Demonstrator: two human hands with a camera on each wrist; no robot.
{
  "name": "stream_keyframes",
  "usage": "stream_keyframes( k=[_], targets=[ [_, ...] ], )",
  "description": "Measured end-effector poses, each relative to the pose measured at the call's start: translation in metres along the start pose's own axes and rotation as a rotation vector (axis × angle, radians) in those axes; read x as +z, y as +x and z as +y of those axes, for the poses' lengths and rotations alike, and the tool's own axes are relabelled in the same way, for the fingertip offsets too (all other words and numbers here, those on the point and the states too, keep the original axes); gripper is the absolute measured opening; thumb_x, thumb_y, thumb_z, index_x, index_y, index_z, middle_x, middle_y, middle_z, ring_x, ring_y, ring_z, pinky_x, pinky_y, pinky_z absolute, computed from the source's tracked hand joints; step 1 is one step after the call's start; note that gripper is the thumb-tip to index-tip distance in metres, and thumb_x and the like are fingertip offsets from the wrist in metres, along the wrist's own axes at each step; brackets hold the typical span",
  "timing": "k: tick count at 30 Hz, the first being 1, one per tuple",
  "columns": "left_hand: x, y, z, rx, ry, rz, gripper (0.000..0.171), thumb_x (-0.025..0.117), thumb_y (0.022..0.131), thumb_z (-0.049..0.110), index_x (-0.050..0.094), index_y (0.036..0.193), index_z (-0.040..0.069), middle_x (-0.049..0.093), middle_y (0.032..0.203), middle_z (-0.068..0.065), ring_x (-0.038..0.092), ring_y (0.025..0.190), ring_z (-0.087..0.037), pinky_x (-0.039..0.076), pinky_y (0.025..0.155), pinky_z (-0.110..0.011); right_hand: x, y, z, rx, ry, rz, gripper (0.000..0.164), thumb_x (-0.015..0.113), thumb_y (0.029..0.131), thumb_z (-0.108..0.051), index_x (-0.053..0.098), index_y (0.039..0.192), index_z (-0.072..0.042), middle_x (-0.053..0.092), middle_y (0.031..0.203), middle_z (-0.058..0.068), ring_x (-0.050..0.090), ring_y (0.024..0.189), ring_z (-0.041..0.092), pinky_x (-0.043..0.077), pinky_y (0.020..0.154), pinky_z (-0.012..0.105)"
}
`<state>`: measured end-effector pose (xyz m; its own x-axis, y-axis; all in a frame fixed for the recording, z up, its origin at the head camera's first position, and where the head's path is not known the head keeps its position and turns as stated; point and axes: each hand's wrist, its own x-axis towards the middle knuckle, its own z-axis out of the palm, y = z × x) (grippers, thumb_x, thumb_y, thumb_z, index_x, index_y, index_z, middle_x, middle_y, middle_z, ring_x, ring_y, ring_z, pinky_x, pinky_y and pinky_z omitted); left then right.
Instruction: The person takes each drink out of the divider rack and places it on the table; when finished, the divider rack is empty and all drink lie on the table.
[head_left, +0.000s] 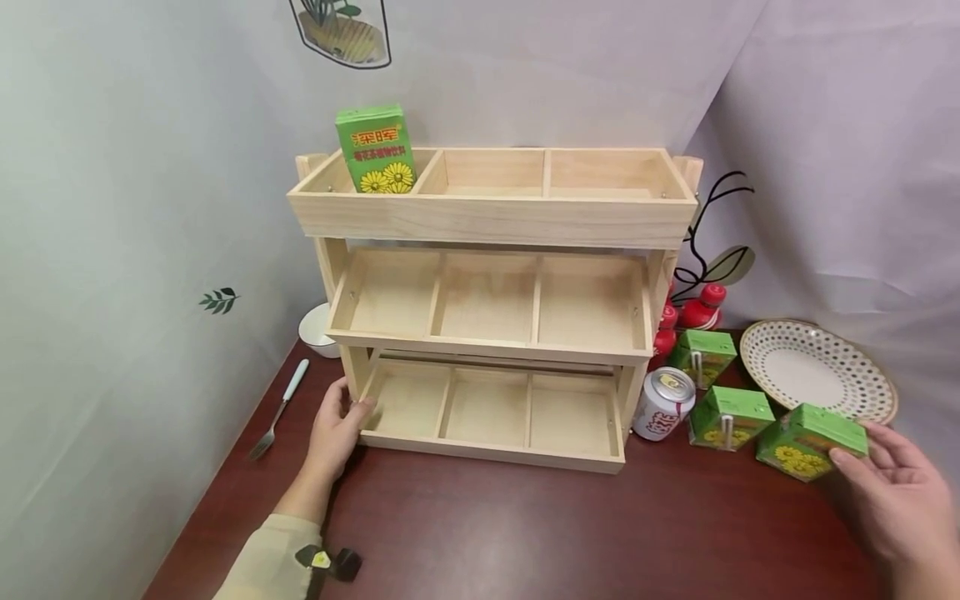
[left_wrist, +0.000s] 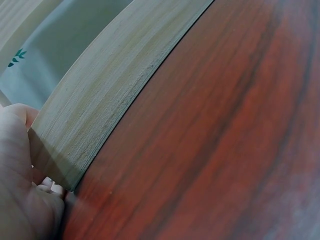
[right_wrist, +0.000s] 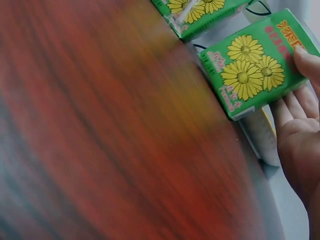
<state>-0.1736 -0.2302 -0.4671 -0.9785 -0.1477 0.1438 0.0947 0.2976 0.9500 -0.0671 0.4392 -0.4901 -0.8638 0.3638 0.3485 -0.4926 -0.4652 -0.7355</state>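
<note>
My right hand [head_left: 900,492] pinches a green drink carton [head_left: 812,443] with yellow flowers, thumb on one face and fingers behind it. In the right wrist view the carton [right_wrist: 255,65] is close over the table, its printed front showing. At the left, my left hand [head_left: 339,427] grips the lower left corner of a three-tier wooden display rack [head_left: 491,221], thumb over the bottom tier's end. The left wrist view shows that hand [left_wrist: 25,170] round the end of the rack's front board [left_wrist: 100,95]. Another green carton [head_left: 377,154] stands upright in the top tier's left compartment.
Two more green cartons [head_left: 731,418] lie near the rack's right side, beside a white can [head_left: 663,404] and red-capped bottles [head_left: 703,308]. A dotted plate [head_left: 817,367] is behind them. A fork [head_left: 279,410] and a white bowl [head_left: 318,331] are at the left.
</note>
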Motion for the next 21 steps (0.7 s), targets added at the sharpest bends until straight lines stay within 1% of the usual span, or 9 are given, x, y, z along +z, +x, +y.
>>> stream_keyframes(
  k=[4,6,11,15,21],
  targets=[
    [0.0,-0.001,0.001,-0.002,0.018,-0.001,0.045,0.06,0.092,0.005,0.046,0.135,0.0,0.056,0.121,-0.02,0.052,0.097,-0.021,0.043,0.078,-0.021,0.002,-0.002,0.002,-0.002,0.01,0.011,0.053,0.034,0.08,0.038,0.048,0.126,0.015,0.066,0.114,0.021,0.067,0.099,0.024,0.05,0.078,0.029],
    [0.0,-0.002,0.001,-0.007,0.026,-0.005,0.046,0.06,0.092,0.004,0.045,0.136,0.0,0.055,0.12,-0.021,0.051,0.096,-0.021,0.043,0.077,-0.022,0.003,-0.002,0.002,-0.023,-0.029,0.029,0.053,0.036,0.08,0.038,0.046,0.127,0.017,0.066,0.114,0.02,0.066,0.1,0.023,0.049,0.079,0.028],
    [-0.001,-0.004,0.001,-0.012,0.029,-0.001,0.045,0.06,0.092,0.003,0.046,0.135,0.0,0.055,0.116,-0.021,0.05,0.094,-0.022,0.043,0.076,-0.023,0.007,-0.004,0.005,-0.032,-0.193,0.082,0.053,0.042,0.081,0.034,0.042,0.131,0.017,0.066,0.116,0.015,0.065,0.103,0.018,0.049,0.081,0.024],
    [-0.001,-0.003,0.002,-0.003,0.027,0.001,0.045,0.06,0.091,0.002,0.046,0.134,0.0,0.055,0.115,-0.021,0.051,0.092,-0.022,0.044,0.074,-0.023,0.009,-0.005,0.007,-0.025,-0.212,0.115,0.053,0.044,0.082,0.033,0.041,0.132,0.017,0.067,0.115,0.014,0.066,0.102,0.017,0.05,0.08,0.023],
    [-0.002,-0.002,0.0,0.003,0.041,0.004,0.045,0.061,0.091,0.003,0.047,0.134,0.001,0.055,0.111,-0.021,0.05,0.088,-0.021,0.044,0.071,-0.024,0.011,-0.008,0.009,-0.017,-0.251,0.126,0.055,0.045,0.082,0.032,0.039,0.135,0.016,0.067,0.115,0.013,0.065,0.102,0.016,0.05,0.08,0.022]
  ],
)
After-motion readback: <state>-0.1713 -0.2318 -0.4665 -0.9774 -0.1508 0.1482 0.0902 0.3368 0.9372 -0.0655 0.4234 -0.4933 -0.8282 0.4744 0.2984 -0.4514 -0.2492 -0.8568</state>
